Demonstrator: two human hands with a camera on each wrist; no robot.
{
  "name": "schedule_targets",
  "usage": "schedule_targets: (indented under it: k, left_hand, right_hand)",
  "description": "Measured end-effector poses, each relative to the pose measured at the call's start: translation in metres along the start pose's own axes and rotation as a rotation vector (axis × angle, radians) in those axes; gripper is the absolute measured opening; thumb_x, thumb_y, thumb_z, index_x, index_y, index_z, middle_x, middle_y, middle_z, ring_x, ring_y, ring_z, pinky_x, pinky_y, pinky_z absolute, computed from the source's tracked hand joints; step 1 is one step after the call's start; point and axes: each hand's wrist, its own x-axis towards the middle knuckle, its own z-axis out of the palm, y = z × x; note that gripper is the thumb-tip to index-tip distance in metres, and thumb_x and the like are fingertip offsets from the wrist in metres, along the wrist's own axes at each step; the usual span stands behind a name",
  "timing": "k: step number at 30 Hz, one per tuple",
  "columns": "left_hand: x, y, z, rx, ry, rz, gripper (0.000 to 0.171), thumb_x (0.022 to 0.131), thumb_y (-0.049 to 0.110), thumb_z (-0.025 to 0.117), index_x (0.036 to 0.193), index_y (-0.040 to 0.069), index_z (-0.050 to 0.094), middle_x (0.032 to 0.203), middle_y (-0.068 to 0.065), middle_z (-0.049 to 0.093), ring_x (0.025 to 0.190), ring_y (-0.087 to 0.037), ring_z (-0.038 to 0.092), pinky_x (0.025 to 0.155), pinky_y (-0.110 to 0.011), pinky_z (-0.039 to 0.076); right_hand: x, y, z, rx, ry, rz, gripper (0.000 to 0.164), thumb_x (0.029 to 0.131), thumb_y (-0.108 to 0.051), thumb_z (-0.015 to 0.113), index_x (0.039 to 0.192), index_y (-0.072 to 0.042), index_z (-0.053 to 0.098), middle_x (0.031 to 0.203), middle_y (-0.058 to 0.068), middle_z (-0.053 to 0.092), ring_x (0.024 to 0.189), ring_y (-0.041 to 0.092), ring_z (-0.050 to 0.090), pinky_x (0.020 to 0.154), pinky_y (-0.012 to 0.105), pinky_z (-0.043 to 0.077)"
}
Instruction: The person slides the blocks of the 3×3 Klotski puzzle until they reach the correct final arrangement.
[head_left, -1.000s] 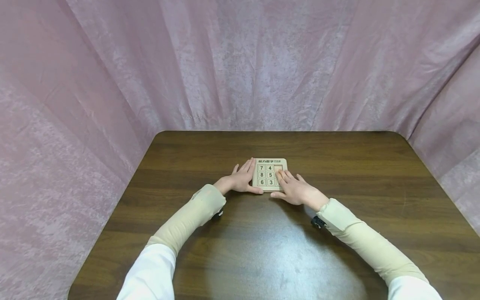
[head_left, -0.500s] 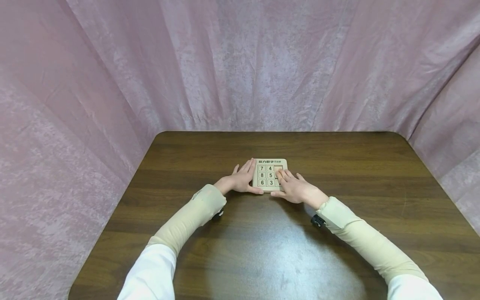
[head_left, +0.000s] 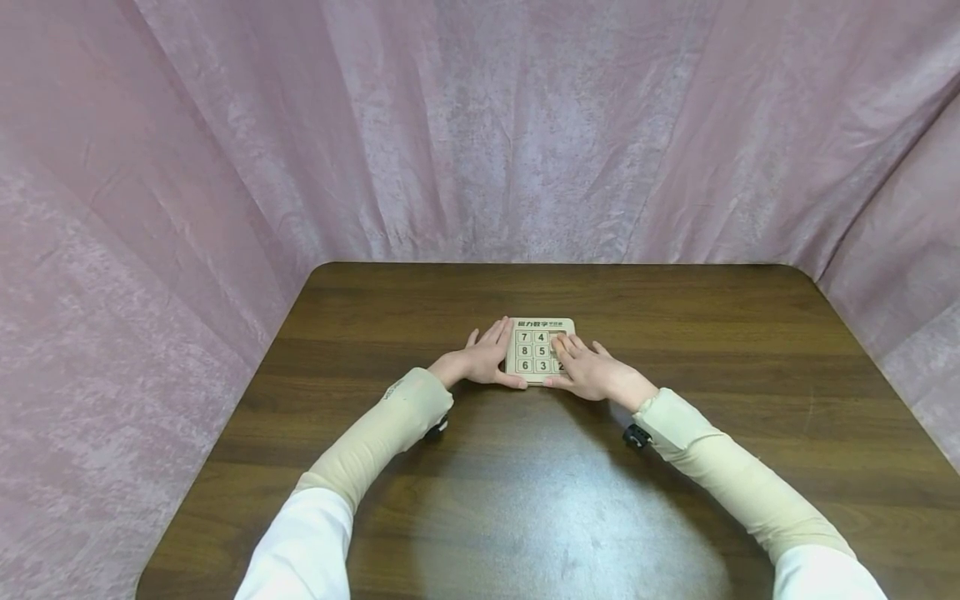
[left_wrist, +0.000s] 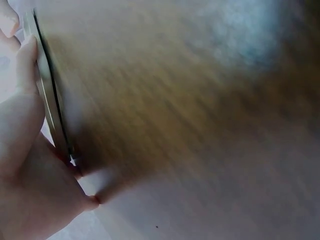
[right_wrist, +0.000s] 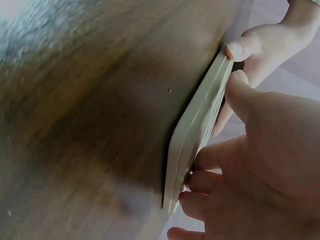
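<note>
A pale wooden number slide puzzle [head_left: 536,378] lies flat on the table. Its visible tiles read 7, 4, 8, 5, 6, 3, with a partly covered 2 [head_left: 560,366] at the near right corner. My left hand [head_left: 483,358] braces the puzzle, straight fingers along its left side and thumb against the near edge. My right hand [head_left: 588,371] lies over the right column, fingertips pressing near the upper right cells and hiding what is beneath. In the right wrist view, the right thumb [right_wrist: 240,90] reaches the near edge of the puzzle, beside the left thumb [right_wrist: 242,47].
The dark brown wooden table [head_left: 675,317] extends around the puzzle on all sides. Behind it hangs a pink velvet curtain [head_left: 480,133], which also runs along the left and right. Glare falls on the table between the forearms.
My right hand has shifted slightly forward, its fingertips sliding away from me along the right column. The 2 tile has come partly into view, and less of the upper right slot shows. My left hand stays put.
</note>
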Motion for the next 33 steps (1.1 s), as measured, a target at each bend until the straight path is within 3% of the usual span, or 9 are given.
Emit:
schedule_targets:
  k: [33]
  left_hand:
    - [-0.0023,0.0025,-0.0041,-0.020,-0.018,-0.007,0.120,0.083,0.065,0.061,0.153,0.004,-0.015,0.162,-0.014,-0.015,0.151,-0.024,-0.009,0.119,-0.056,0.003]
  right_hand:
    - [0.0093,0.0058,-0.0044,0.003,0.023,-0.013,0.082,0.100,-0.051,0.042,0.152,0.007,0.015,0.159,0.025,0.015,0.148,0.040,0.013,0.113,0.065,0.017]
